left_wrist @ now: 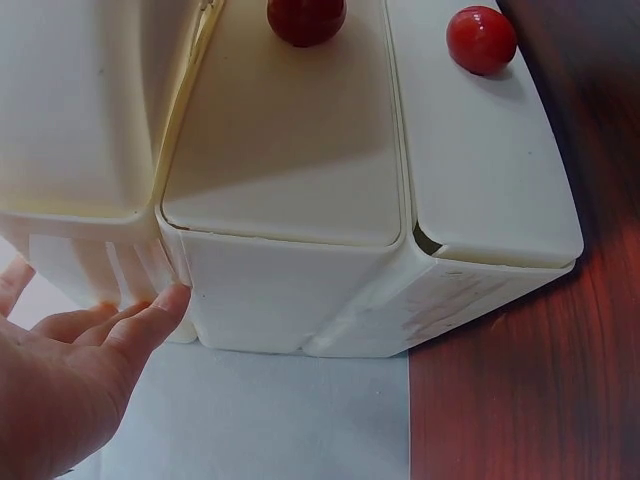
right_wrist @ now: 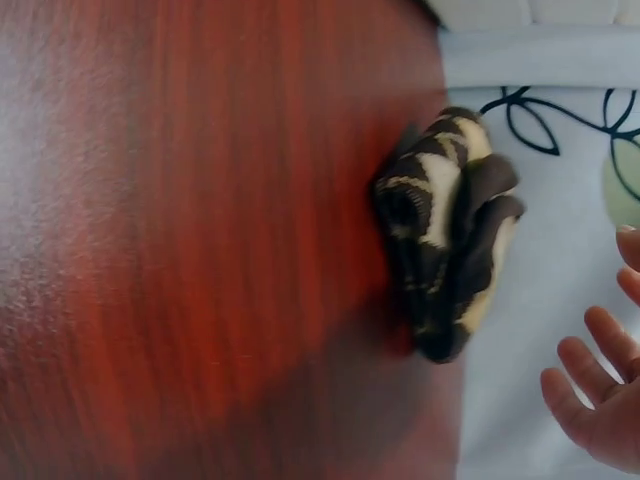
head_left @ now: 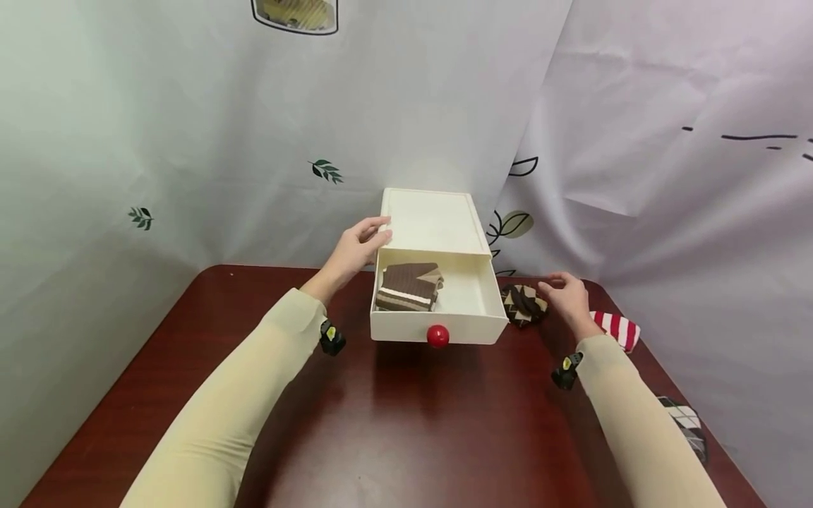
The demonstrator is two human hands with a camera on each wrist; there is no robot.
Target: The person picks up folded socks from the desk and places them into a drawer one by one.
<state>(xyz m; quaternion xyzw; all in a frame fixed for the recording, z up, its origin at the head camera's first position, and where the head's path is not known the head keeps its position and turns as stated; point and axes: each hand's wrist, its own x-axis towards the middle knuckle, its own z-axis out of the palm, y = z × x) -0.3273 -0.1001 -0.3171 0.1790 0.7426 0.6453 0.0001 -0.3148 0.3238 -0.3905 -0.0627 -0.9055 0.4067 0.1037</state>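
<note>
A white drawer unit [head_left: 435, 219] stands at the back of the table, its top drawer [head_left: 406, 327] pulled out with a red round knob in front. Brown, beige and white striped folded socks [head_left: 409, 286] lie in the drawer's left half. My left hand [head_left: 356, 248] rests against the unit's upper left side; in the left wrist view its fingers [left_wrist: 150, 318] lie extended along that wall. Right of the drawer, my right hand [head_left: 567, 300] hovers with spread, slightly bent fingers beside a balled pair of brown-and-beige argyle socks [head_left: 524, 305]. A gap separates them in the right wrist view [right_wrist: 600, 400].
Red-and-white striped socks [head_left: 617, 330] lie behind my right wrist. Grey, black and white argyle socks [head_left: 687, 427] sit at the table's right edge, partly covered by my sleeve. Lower drawers with red knobs [left_wrist: 482, 40] are closed. A pale printed curtain [head_left: 267, 141] hangs behind the table.
</note>
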